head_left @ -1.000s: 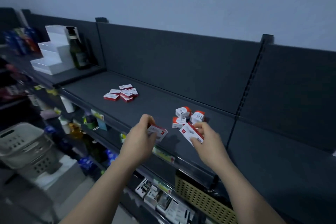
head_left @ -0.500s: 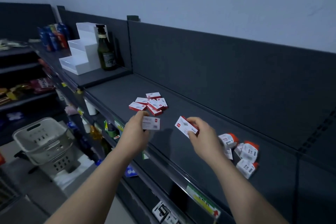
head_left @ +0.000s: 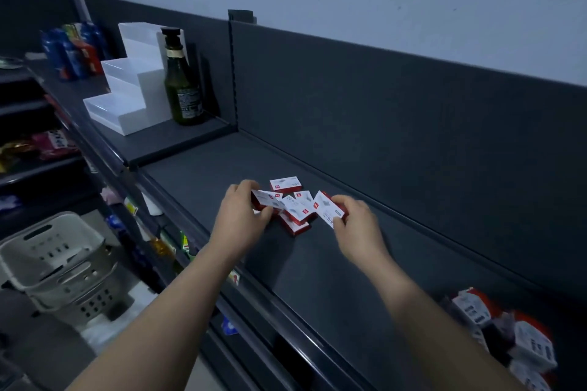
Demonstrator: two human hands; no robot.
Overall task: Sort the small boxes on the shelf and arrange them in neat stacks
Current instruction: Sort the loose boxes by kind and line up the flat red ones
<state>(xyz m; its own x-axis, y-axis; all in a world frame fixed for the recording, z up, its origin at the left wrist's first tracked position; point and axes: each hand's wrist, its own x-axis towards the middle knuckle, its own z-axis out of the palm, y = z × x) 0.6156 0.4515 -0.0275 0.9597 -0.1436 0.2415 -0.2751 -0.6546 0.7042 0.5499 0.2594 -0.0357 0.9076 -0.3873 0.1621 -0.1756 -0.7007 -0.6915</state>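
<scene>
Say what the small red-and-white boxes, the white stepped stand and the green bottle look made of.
Boxes: likely printed card, matte, sharp folded edges. Stand: seemingly frosted plastic, translucent, smooth. Bottle: probably glass, glossy dark green, paper label.

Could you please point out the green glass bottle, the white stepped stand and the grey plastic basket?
Green glass bottle (head_left: 180, 81), head view, on its body.
White stepped stand (head_left: 109, 106), head view, on its lowest step.
Grey plastic basket (head_left: 95, 301), head view, on its perforated front wall.
</scene>
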